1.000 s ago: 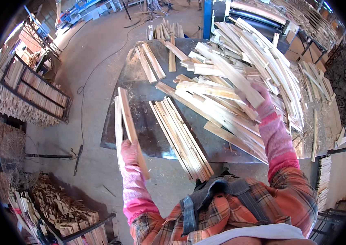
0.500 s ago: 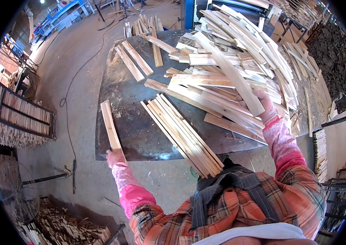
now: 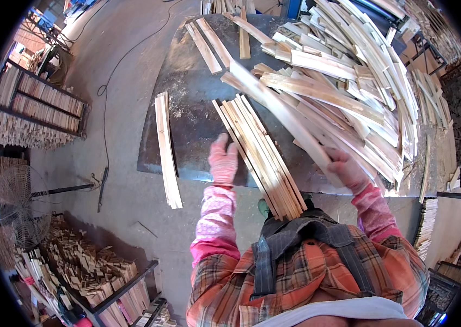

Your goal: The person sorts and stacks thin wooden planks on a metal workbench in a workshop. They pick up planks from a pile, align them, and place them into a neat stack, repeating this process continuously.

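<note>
Slat (image 3: 282,111) is gripped by R hand (image 3: 346,170) over pile (image 3: 350,71). L hand (image 3: 223,162) is held open, empty, beside stack (image 3: 260,155) on tabletop (image 3: 192,120).

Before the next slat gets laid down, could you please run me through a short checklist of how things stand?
1. Right hand grips the long slat: ok.
2. Left hand is free, open over the metal table beside the sorted bundle: ok.
3. Sorted bundle lies aligned, its near end past the table edge: ok.
4. Single slat at the left edge overhangs the table: not ok.
5. Loose pile is stable: cannot tell.
</note>
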A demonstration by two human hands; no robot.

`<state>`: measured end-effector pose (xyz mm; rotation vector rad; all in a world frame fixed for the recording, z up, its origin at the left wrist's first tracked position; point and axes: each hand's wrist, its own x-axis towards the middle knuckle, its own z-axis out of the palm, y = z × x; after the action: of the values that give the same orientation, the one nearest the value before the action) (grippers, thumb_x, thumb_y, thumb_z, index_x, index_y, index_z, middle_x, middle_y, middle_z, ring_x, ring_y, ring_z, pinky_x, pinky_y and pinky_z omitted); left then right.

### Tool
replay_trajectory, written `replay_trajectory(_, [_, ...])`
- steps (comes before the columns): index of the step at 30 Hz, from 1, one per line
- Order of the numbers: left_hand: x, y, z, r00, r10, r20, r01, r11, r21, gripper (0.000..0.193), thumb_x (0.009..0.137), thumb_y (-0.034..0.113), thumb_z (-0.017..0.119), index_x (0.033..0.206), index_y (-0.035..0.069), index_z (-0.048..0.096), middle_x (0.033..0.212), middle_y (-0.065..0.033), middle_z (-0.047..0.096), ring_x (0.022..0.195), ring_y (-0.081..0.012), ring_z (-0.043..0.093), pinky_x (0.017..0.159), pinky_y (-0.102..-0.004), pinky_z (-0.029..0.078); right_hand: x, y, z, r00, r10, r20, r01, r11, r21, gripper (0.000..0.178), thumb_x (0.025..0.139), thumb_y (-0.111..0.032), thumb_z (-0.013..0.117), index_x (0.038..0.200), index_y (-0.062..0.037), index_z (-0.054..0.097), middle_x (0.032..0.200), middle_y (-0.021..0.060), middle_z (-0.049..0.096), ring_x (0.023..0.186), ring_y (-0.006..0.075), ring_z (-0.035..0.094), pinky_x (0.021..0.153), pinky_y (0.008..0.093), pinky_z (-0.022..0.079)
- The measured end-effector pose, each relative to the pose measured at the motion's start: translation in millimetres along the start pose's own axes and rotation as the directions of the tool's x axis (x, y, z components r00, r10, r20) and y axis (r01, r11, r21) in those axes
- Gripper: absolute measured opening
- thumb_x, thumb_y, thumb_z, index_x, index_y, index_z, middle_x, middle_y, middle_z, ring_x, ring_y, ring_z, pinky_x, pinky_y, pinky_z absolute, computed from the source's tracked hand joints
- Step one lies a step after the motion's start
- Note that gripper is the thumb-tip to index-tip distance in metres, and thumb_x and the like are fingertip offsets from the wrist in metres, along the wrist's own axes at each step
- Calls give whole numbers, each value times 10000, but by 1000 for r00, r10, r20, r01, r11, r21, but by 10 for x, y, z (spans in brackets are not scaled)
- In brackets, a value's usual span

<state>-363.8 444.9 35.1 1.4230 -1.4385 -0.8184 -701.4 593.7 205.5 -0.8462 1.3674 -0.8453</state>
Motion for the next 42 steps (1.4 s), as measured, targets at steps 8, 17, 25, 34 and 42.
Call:
replay_trajectory(8, [-277,781,516,921,163,355,-249,945,210,490,876,372,637,1276,89,630,1224,-202,631,1166,-393,566,1035,-451,443,235,923,523,927,371,-63,-352,796,-493,604,854,-175,598,1445,-130,477,1195,179,663,1042,316,660,894,396,533])
replay_trajectory(17, [-562,924,1355,710,89,699,-594,609,525,533,783,406,696,1223,121,599,1364,-119,516,1321,-371,429,1096,-505,347,310,125,-587,864,-502,-32,141,302,-943,281,866,-218,585,1091,-53,613,901,158,674,838,365,664,720,464,542])
replay_trajectory(25, [-592,1077,1439,745,-20,667,-535,580,614,472,771,333,745,1164,101,624,1326,-107,524,1297,-349,447,1029,-480,427,-444,-1016,-3018,551,-441,-708,-591,393,-704,646,814,-386,706,1320,-19,545,1147,206,671,1054,350,656,926,430,515])
replay_trajectory(34, [-659,1534,1617,829,137,542,-466,704,536,470,802,242,733,1226,74,616,1306,-169,574,1202,-362,540,1020,-439,448,-922,-723,-3789,668,-743,-52,99,159,-982,271,855,-223,700,1050,-35,693,973,148,702,858,269,686,800,337,567])
replay_trajectory(42, [-917,3190,2392,834,26,551,443,564,-697,368,947,91,627,1301,14,559,1186,-122,653,1095,-236,630,921,-374,532,-670,-177,-2384,914,-405,-15,401,908,-119,288,970,-281,593,964,-9,687,1024,132,693,968,265,647,834,365,515])
